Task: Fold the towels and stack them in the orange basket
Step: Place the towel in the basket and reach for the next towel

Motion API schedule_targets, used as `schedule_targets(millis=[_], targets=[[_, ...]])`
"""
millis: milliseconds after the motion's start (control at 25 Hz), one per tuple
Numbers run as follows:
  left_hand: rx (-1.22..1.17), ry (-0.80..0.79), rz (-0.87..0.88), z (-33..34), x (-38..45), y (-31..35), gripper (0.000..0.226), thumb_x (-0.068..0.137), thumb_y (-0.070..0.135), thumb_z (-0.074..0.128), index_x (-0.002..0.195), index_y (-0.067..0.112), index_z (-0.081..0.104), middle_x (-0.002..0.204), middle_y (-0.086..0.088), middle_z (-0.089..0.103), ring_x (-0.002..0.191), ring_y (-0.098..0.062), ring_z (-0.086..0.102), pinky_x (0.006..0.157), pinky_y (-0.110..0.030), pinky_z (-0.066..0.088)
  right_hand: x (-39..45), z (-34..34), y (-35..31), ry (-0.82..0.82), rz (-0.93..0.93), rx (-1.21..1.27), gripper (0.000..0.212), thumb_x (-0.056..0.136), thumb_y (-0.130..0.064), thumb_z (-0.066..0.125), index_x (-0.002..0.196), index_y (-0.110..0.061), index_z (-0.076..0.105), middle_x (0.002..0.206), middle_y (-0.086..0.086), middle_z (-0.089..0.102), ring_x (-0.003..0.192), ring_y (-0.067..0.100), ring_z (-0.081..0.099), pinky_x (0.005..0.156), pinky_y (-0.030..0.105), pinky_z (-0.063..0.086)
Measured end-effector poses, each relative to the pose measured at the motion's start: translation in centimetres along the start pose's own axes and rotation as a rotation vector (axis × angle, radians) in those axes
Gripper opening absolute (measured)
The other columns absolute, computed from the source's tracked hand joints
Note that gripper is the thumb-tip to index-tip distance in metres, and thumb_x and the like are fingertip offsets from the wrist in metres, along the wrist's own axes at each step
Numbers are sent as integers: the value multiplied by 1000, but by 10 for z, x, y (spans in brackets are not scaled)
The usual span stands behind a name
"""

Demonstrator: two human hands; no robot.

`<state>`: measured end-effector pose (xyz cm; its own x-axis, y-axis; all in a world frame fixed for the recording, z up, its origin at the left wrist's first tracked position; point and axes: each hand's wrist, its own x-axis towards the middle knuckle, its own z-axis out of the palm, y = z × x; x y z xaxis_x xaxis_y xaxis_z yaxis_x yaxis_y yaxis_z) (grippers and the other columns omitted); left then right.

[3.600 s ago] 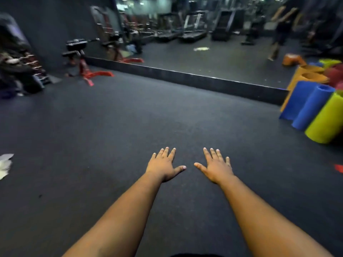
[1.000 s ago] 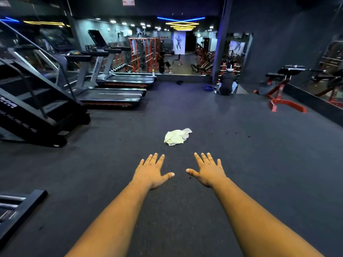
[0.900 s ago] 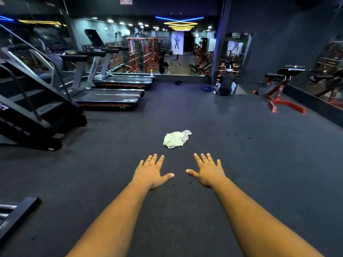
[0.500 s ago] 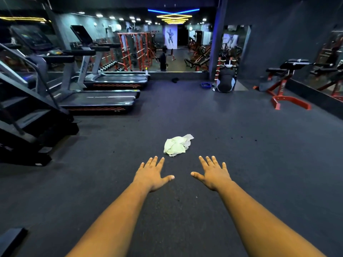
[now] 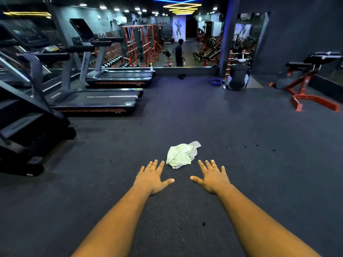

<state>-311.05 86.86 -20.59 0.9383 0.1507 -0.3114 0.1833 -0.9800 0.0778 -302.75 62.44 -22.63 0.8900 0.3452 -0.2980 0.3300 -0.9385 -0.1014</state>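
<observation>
Both arms stretch forward over the dark gym floor [image 5: 241, 164], palms down, and neither hand holds anything: the left hand [image 5: 151, 178] and the right hand [image 5: 213, 179] have straight, spread fingers and thumbs pointing toward each other, with a gap between them. That pose reads as an approach, the two hands set to either side so they can come down on opposite edges of the towel [image 5: 181, 155] lying just beyond the fingertips, apart from both. The towel sits crumpled in a loose heap on the floor, pale yellow-green on top with a greyish-white layer or second cloth showing at its far right corner; whether it is one piece or two cannot be told. It looks soft and limp, likely to sag when lifted. No orange basket is in view. Treadmills [image 5: 96, 101] line the left side, and a red bench [image 5: 308, 84] stands far right.
</observation>
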Motion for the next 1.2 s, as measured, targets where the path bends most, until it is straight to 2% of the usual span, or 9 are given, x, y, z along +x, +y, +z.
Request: schedule_targets(millis=[440, 720, 840, 1000, 1200], targets=[[-61, -95, -8, -15, 260, -32, 99, 89, 84, 29, 163, 28, -5, 171, -3, -4, 158, -22, -1, 127, -46, 5, 263, -26, 16, -108, -21, -18, 101, 81, -88, 14, 161, -31, -8, 170, 1, -1, 156, 24, -8, 124, 58, 3], [-39, -256, 25, -32, 439, -76, 99, 89, 84, 27, 162, 28, -8, 171, -3, -6, 158, -22, -3, 128, -47, 3, 434, -34, 13, -240, 43, 6, 96, 87, -85, 18, 161, -30, -9, 170, 1, -1, 156, 24, -9, 124, 57, 2], [-36, -333, 10, -29, 511, -86, 99, 89, 85, 26, 162, 28, -9, 171, -2, -6, 158, -22, -3, 128, -48, 4, 505, -29, 20, -291, 44, 42, 103, 79, -88, 12, 161, -30, -7, 170, 1, 0, 156, 24, -8, 124, 57, 2], [-61, -411, -12, -3, 613, -89, 98, 90, 84, 27, 162, 29, -9, 171, -1, -7, 158, -22, -3, 127, -49, 4, 613, 4, 39, -359, 22, 85, 113, 68, -92, 2, 162, -29, -5, 170, 2, 1, 156, 25, -8, 123, 57, 2], [-131, -511, -90, 79, 743, -98, 96, 91, 82, 27, 162, 29, -9, 171, 0, -8, 158, -20, -5, 127, -46, 2, 756, 93, 65, -499, -6, 86, 95, 87, -83, 20, 162, -29, -1, 170, 3, -1, 156, 26, -9, 124, 57, 3]])
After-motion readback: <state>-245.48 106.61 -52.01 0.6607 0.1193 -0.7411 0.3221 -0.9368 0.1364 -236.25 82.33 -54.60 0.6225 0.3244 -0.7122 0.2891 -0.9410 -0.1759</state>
